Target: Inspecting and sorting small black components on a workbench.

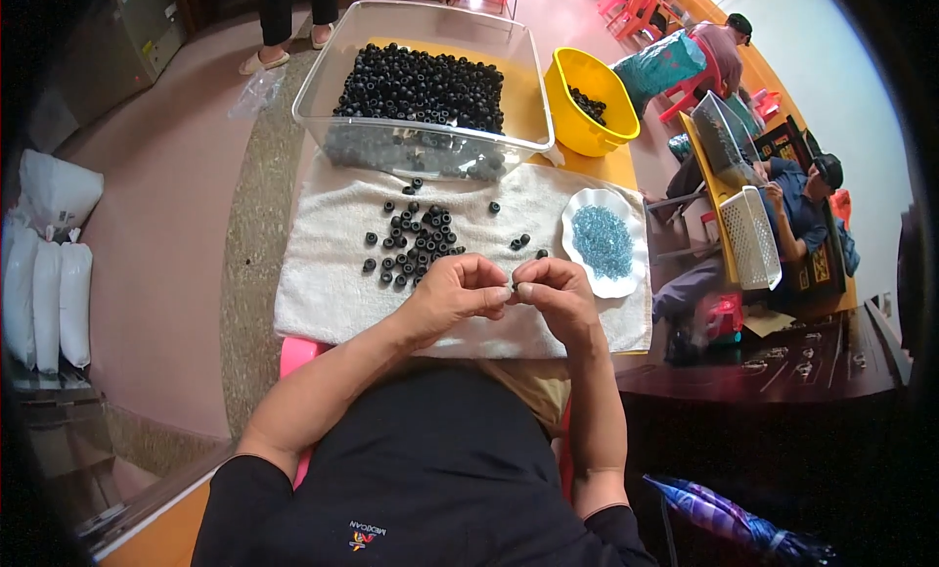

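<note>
My left hand [455, 295] and my right hand [559, 298] meet above the white towel [328, 308], thumbs and forefingers pinched, fingertips almost touching. A small black part shows between the right fingertips. What the left fingertips hold is too small to make out. Beyond my left hand lies a loose group of small black ring-shaped parts [424, 242], with a few more strays farther right. To the right of my right hand, a white scalloped dish [570, 225] holds many small clear bluish pieces [602, 242].
A clear plastic bin [543, 141] full of black parts stands behind the towel. Beside it is a yellow basin [626, 135] with some more. White sacks [47, 298] stand at far left. Two people work at right near a white basket [751, 239]; a folded umbrella [729, 518] lies lower right.
</note>
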`<state>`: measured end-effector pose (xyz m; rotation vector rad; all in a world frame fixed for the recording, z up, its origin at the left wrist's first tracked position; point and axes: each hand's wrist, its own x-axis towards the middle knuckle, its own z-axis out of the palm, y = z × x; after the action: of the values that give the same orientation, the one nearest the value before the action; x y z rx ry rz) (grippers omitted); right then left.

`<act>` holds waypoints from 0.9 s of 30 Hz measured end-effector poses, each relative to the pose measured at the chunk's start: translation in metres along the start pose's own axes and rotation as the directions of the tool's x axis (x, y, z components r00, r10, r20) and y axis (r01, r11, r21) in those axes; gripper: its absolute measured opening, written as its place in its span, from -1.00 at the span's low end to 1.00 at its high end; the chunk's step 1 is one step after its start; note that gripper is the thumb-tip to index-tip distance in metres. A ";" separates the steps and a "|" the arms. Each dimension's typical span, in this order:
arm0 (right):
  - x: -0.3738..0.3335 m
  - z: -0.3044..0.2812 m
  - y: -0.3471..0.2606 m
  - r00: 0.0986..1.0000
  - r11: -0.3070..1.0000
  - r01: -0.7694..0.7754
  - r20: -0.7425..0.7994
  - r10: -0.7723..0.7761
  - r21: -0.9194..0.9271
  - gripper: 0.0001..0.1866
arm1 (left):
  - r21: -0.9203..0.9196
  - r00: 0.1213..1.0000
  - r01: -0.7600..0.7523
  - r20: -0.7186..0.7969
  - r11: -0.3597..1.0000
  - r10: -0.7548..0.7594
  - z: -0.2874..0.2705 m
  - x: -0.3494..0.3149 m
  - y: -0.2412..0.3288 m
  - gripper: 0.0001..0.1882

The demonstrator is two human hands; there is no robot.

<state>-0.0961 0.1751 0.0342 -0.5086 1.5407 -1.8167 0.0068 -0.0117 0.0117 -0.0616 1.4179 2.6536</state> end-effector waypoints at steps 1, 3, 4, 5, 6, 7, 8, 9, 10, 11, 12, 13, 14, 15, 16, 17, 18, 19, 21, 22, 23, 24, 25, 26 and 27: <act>0.000 -0.002 0.000 1.000 0.999 -0.013 0.017 0.014 -0.041 -0.90 | -0.001 1.000 0.002 0.000 1.000 -0.002 0.001 0.000 0.001 -0.80; 0.000 -0.005 0.002 0.999 0.996 -0.026 0.033 0.029 -0.082 -0.90 | -0.019 1.000 0.016 -0.006 1.000 -0.016 0.002 0.000 0.002 -0.79; 0.000 -0.006 0.004 0.999 0.994 -0.026 0.033 0.030 -0.105 -0.90 | -0.019 1.000 0.017 -0.006 1.000 -0.017 0.002 0.000 0.002 -0.79; 0.000 -0.007 0.004 0.999 0.991 -0.025 0.033 0.030 -0.128 -0.90 | -0.001 1.000 0.007 -0.005 1.000 -0.007 0.001 0.000 0.002 -0.79; 0.000 -0.007 0.004 0.999 0.991 -0.025 0.033 0.030 -0.128 -0.90 | 0.017 1.000 -0.003 -0.003 1.000 0.003 0.001 0.000 0.002 -0.78; -0.001 -0.005 0.002 0.998 0.990 -0.025 0.047 0.032 -0.138 -0.90 | 0.017 1.000 -0.002 -0.004 1.000 0.002 0.001 0.000 0.002 -0.78; -0.002 -0.003 0.000 0.998 0.989 -0.024 0.062 0.034 -0.147 -0.90 | 0.019 1.000 0.000 -0.012 1.000 0.000 0.002 0.000 0.002 -0.78; -0.003 -0.002 -0.001 0.998 0.989 -0.025 0.062 0.034 -0.147 -0.90 | 0.022 1.000 0.003 -0.020 1.000 -0.003 0.002 -0.001 0.002 -0.77; -0.003 -0.002 -0.002 0.997 0.985 -0.018 0.070 0.031 -0.171 -0.90 | 0.022 1.000 0.003 -0.020 1.000 -0.003 0.002 -0.001 0.002 -0.77; -0.003 -0.002 -0.003 0.996 0.981 -0.012 0.079 0.028 -0.195 -0.90 | 0.039 1.000 -0.002 -0.019 0.999 0.003 0.002 -0.001 0.002 -0.78; -0.004 -0.001 -0.004 0.996 0.981 -0.012 0.079 0.028 -0.195 -0.90 | 0.057 1.000 -0.007 -0.019 0.998 0.008 0.001 -0.001 0.001 -0.78; -0.004 0.001 -0.005 0.998 0.971 -0.005 0.064 0.021 -0.241 -0.90 | 0.057 1.000 -0.007 -0.019 0.998 0.008 0.000 0.000 0.000 -0.78; -0.005 0.003 -0.005 0.999 0.958 0.002 0.049 0.013 -0.286 -0.90 | 0.054 1.000 -0.016 -0.027 0.998 0.017 -0.002 0.001 -0.003 -0.79; -0.004 0.004 -0.003 0.999 0.958 0.002 0.050 0.013 -0.286 -0.90 | 0.051 0.999 -0.024 -0.035 0.998 0.026 -0.003 0.001 -0.005 -0.80; -0.004 0.004 -0.001 0.997 0.942 0.065 0.058 -0.048 -0.328 -0.89 | 0.052 0.999 -0.024 -0.033 0.998 0.026 -0.002 0.001 -0.005 -0.80; -0.003 0.004 0.001 0.992 0.920 0.126 0.068 -0.109 -0.370 -0.89 | 0.045 0.999 -0.032 -0.041 0.998 0.034 -0.001 0.001 -0.005 -0.80; -0.003 0.004 0.003 0.992 0.920 0.127 0.068 -0.110 -0.371 -0.89 | 0.039 0.998 -0.040 -0.048 0.998 0.042 0.000 0.000 -0.005 -0.81; -0.002 0.004 0.004 0.982 0.884 0.191 0.081 -0.173 -0.427 -0.88 | 0.039 0.998 -0.042 -0.049 0.998 0.044 -0.001 0.001 -0.005 -0.81; -0.003 0.007 0.006 0.967 0.839 0.254 0.100 -0.235 -0.482 -0.88 | 0.012 0.996 -0.038 -0.081 0.999 0.039 -0.001 0.001 -0.007 -0.83; -0.004 0.012 0.006 0.953 0.807 0.294 0.086 -0.292 -0.512 -0.87 | 0.013 0.996 -0.041 -0.083 0.999 0.042 -0.001 0.001 -0.007 -0.83; -0.004 0.016 0.006 0.935 0.773 0.330 0.073 -0.348 -0.542 -0.87 | -0.002 0.994 -0.048 -0.102 0.999 0.048 0.000 0.001 -0.006 -0.84; -0.005 0.020 0.006 0.934 0.772 0.332 0.076 -0.348 -0.542 -0.87 | -0.016 0.991 -0.056 -0.120 0.998 0.054 0.000 0.001 -0.006 -0.85; -0.005 0.023 0.005 0.922 0.734 0.346 0.068 -0.381 -0.585 -0.86 | -0.016 0.991 -0.058 -0.121 0.998 0.056 0.000 0.002 -0.007 -0.85; -0.005 0.025 0.005 0.909 0.693 0.357 0.061 -0.413 -0.626 -0.84 | -0.032 0.990 -0.068 -0.124 0.997 0.064 -0.001 0.002 -0.009 -0.86; -0.005 0.027 0.006 0.908 0.692 0.359 0.063 -0.413 -0.626 -0.84 | -0.047 0.989 -0.078 -0.126 0.996 0.072 -0.002 0.003 -0.009 -0.86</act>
<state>-0.0730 0.1594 0.0350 -1.1667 2.2428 -1.5755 0.0051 -0.0081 0.0025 -0.1854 1.4136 2.7926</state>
